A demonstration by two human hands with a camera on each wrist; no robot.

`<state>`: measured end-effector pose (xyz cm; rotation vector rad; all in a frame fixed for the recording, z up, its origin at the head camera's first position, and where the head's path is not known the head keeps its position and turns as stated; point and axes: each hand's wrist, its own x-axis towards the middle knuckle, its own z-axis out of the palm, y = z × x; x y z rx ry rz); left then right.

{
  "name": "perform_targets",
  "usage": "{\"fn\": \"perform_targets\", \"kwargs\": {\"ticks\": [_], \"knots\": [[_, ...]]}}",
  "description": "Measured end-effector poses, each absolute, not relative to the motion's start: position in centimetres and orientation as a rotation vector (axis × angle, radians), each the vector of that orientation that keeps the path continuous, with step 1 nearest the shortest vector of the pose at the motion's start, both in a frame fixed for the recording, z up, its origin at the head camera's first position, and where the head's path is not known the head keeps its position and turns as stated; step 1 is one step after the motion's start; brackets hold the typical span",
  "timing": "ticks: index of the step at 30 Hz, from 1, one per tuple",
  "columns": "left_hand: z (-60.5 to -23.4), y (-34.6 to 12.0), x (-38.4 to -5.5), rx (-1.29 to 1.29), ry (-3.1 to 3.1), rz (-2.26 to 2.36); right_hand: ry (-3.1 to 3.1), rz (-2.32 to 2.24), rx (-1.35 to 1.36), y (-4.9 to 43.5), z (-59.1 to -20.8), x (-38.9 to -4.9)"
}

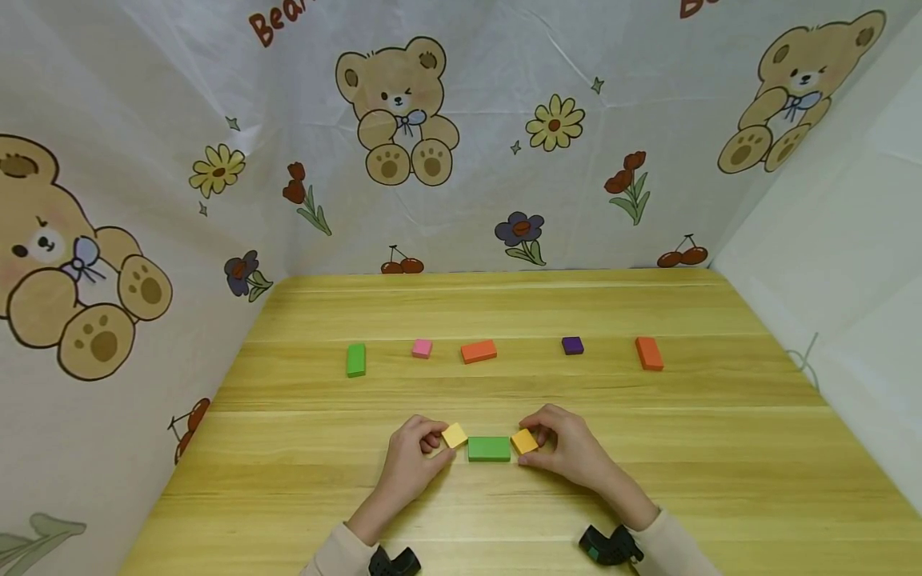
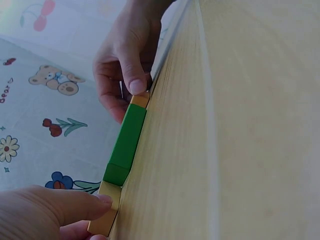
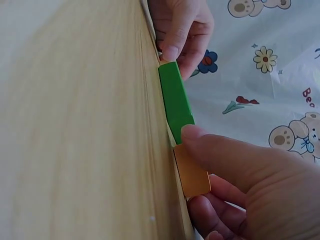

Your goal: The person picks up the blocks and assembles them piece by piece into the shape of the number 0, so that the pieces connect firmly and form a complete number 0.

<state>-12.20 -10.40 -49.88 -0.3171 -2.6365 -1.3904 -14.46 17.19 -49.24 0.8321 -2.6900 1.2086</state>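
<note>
Left hand (image 1: 412, 462) pinches small pale-yellow block (image 1: 454, 436), skewed, just beside green rectangular block (image 1: 489, 450) on wood-grain worktop (image 1: 497, 516); orange-yellow block (image 1: 524, 442), also skewed, at green's right end, pinched by right hand's (image 1: 572, 450) fingers. Probably best: square both, press evenly.

A yellow block (image 1: 454, 436) is in the left hand (image 1: 412, 460), an orange-yellow block (image 1: 524, 442) in the right hand (image 1: 572, 450), a green block (image 1: 489, 450) between them; beyond, white cloth (image 1: 490, 64) shows brown bears (image 1: 398, 84).
</note>
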Motion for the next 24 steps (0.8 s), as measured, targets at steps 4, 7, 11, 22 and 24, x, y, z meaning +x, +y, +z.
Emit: {"fn": "perform_targets", "kwargs": {"ticks": [4, 7, 11, 22, 24], "knots": [[-49.91, -10.42, -12.2, -0.319, -2.633, -1.395, -2.697, 1.199, 0.827, 17.16, -49.16, -14.44], [-49.95, -10.44, -12.21, -0.317, -2.631, -1.402, -2.698, 1.192, 0.829, 17.14, -49.05, -14.39], [-49.99, -10.46, -12.22, -0.317, -2.629, -1.405, -2.692, 1.196, 0.836, 17.17, -49.06, -14.35], [-50.03, -10.5, -12.18, -0.328, -2.634, -1.391, -2.707, 1.206, 0.826, 17.33, -49.14, -14.33], [-50.0, -10.51, -12.15, -0.329, -2.635, -1.397, -2.711, 1.216, 0.824, 17.34, -49.16, -14.32]]}}
